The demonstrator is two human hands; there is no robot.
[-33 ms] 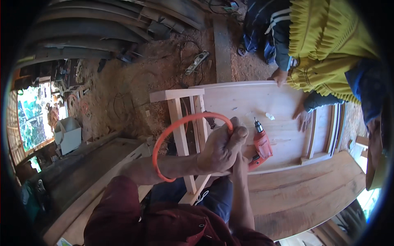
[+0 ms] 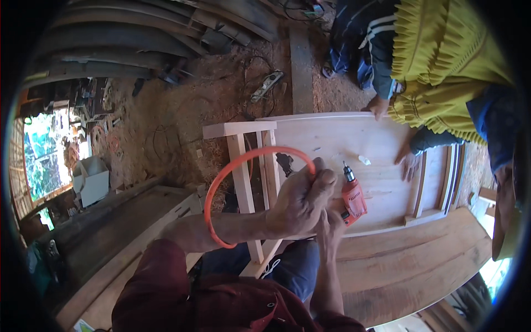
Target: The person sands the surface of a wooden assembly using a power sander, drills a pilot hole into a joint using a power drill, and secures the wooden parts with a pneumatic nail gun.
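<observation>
- Tube [image 2: 265, 150], bright orange, bows up in a loop from your left hand [image 2: 300, 202], round to the left and across your left forearm; whether it is hose or cable, you can't tell from here.
- Your left fist closes on one part of it, thumb on top. Your right hand [image 2: 333, 228] sits just below, its fingers partly hidden, so you cannot tell whether it grips anything.
- Judging by the smooth, open curve, expect it to be light and springy, bendable but not limp, and hardly fragile. Dusty or sweaty fingers may slip, so take hold near the fist and steady the loop with your other hand.
- Beyond your hands, a red drill [image 2: 354, 200] lies on the pale wooden panel [image 2: 321, 133], where a co-worker's hand [image 2: 408, 160] rests flat.
- You can make out no writing on the orange length.
</observation>
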